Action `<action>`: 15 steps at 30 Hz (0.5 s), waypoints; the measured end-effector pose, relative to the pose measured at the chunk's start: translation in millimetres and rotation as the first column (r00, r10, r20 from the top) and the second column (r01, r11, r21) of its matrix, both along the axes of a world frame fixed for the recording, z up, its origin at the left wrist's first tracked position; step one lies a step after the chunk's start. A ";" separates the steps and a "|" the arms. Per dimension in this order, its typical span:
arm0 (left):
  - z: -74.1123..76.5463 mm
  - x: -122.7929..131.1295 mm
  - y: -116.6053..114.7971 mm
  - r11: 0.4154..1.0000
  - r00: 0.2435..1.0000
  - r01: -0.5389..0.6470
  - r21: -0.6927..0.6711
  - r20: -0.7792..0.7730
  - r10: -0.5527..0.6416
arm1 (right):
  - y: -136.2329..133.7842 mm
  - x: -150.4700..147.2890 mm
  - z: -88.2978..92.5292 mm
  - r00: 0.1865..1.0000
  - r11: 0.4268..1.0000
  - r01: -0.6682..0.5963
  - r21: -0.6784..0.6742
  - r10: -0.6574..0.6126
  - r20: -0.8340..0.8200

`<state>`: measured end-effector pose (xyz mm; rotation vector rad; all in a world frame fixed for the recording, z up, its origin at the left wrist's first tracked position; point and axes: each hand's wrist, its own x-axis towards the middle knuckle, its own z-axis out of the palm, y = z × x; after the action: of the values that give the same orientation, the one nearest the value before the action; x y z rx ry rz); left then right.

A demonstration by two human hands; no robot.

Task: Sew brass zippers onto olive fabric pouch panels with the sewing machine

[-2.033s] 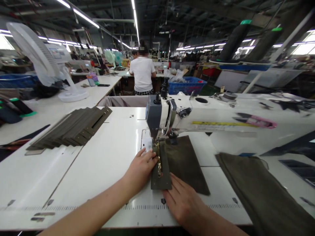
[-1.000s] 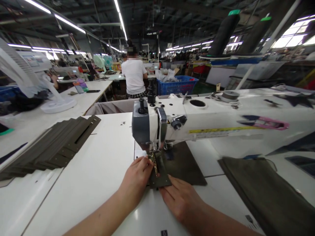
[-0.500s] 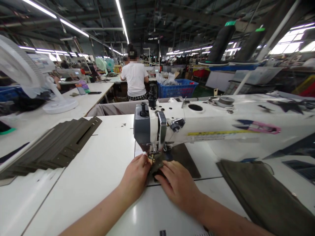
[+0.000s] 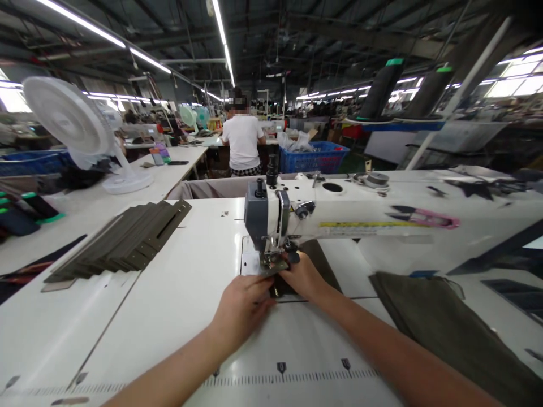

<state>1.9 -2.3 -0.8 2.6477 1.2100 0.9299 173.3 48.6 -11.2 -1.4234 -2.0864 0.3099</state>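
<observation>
A dark olive fabric piece (image 4: 326, 267) lies under the needle area of a white sewing machine (image 4: 352, 212). On the near side of the presser foot (image 4: 268, 257), my left hand (image 4: 242, 302) has its fingers closed on the fabric's near edge. My right hand (image 4: 306, 277) reaches in just right of the foot, its fingertips closed on the same fabric. The fingertips of the right hand are partly hidden by the machine's parts and the cloth.
A fanned stack of olive pieces (image 4: 123, 240) lies to the left. Folded olive cloth (image 4: 441, 322) rests at right. Pink-handled thread snips (image 4: 432, 217) sit on the machine arm. Beyond are a white fan (image 4: 70, 116), a blue basket (image 4: 314, 159) and a person in white (image 4: 244, 141).
My right hand has moved forward and up beside the presser foot. My left hand has drawn slightly back and right, lower on the fabric. The view has shifted a little left.
</observation>
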 end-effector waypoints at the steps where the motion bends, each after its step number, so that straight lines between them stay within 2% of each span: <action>1: -2.7 1.0 0.5 0.993 0.996 0.092 0.076 -0.024 -0.090 | 0.0 0.7 0.4 1.000 1.000 0.005 -0.013 -0.005 0.009; 3: -6.4 2.9 3.6 0.963 0.977 0.196 0.184 -0.127 -0.174 | -1.0 1.9 1.7 0.998 0.999 0.023 -0.028 -0.021 0.052; 6: -7.5 3.8 10.5 0.937 0.946 0.249 0.243 -0.268 -0.182 | -3.7 2.6 3.2 0.993 0.998 0.057 -0.032 -0.054 0.103; 11: -8.0 0.5 17.6 0.966 0.957 0.224 0.127 -0.218 -0.193 | -6.1 1.6 2.2 0.969 0.987 0.156 -0.029 -0.147 0.197; 15: -9.5 -0.5 18.0 0.971 0.956 0.220 0.091 -0.218 -0.196 | -3.6 -2.3 0.5 0.946 0.975 0.218 -0.037 -0.202 0.253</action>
<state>1.4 15.7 -10.3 2.9546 0.9097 0.7235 171.0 45.0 -10.7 -1.7864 -2.1070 0.1178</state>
